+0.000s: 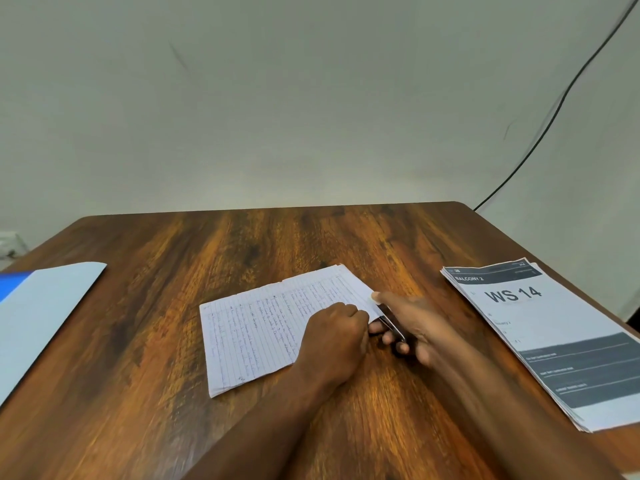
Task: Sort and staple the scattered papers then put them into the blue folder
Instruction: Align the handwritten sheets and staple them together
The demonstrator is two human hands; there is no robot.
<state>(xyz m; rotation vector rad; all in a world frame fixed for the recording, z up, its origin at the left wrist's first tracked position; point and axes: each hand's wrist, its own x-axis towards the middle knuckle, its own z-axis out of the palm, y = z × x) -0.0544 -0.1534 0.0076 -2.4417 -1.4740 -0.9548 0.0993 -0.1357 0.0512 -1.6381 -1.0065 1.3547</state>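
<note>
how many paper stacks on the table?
2: lined stack mid-table under the left hand; printed stack at the right edge. More sheets may hide in the folder at left.

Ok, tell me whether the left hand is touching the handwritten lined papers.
Touching. The head view shows the left hand resting directly on the lined papers, covering their near right part.

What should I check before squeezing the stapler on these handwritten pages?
1. Right hand grips the stapler: ok.
2. Left hand rests on the lined handwritten sheets: ok.
3. Stapler sits at the sheets' right edge: ok.
4. Sheet edges squared up: cannot tell.
5. Printed stack lies apart at the right: ok.
6. Blue folder lies at the table's left edge: ok.
</note>
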